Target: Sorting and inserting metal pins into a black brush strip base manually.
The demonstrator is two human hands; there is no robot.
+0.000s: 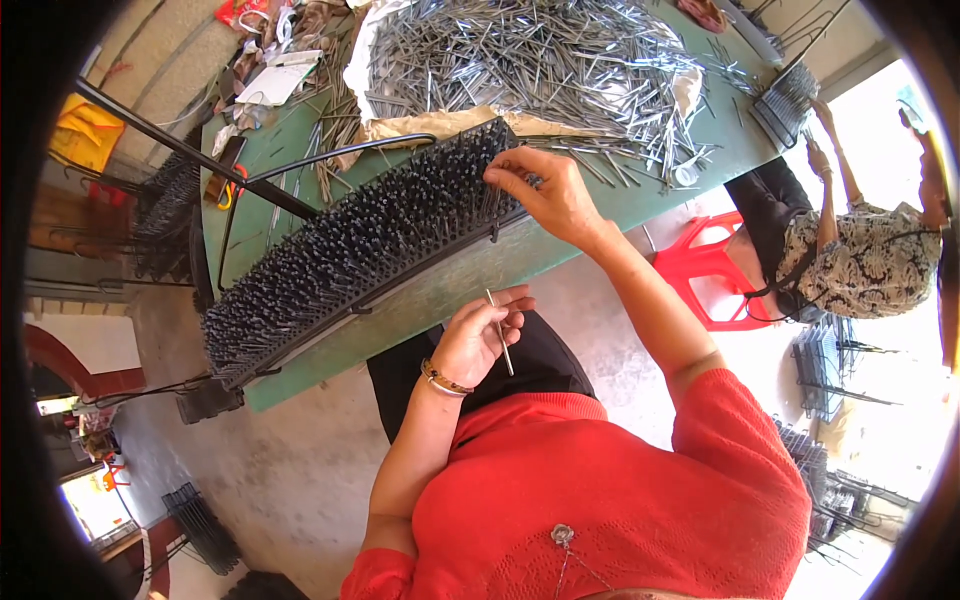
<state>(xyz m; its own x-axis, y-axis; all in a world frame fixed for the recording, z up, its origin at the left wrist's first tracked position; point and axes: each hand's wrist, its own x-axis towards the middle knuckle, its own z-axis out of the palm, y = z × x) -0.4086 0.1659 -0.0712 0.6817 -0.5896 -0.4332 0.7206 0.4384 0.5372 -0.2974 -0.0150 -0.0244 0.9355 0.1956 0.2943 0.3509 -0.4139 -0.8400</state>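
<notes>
The left hand [480,340] is half closed and holds one thin metal pin [500,333] between its fingers, just below the table [450,290] edge. The right hand [545,195] pinches with curled fingers at the end of the black rack [350,245] full of pins, which lies slanted on the green table beside the pile of loose pins [530,60].
</notes>
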